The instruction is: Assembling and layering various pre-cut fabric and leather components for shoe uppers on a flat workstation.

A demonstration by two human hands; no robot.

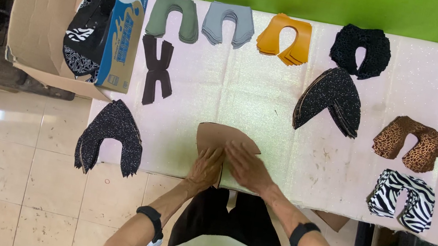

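1. We see a tan leather piece (223, 139) lying flat on the pale tabletop (249, 86), at the near edge and about midway along it.
2. Our left hand (206, 167) rests on the lower left part of the tan leather piece, fingers stretched out flat and pressing down, gripping nothing.
3. Our right hand (247, 168) lies on the lower right part of the same piece, fingers likewise spread flat, closed on nothing; the two hands almost touch.
4. Most of the tan leather piece shows beyond our fingertips, toward the far edge of the tabletop.
5. Left of the tan leather piece a black speckled stack (110, 137) hangs over the tabletop's edge.
6. Right of it, further back, sits a larger black glitter stack (331, 101); a zebra stack (402, 198) lies well to the right.
7. A cardboard box (47, 8) stands beyond the tabletop's far left corner.
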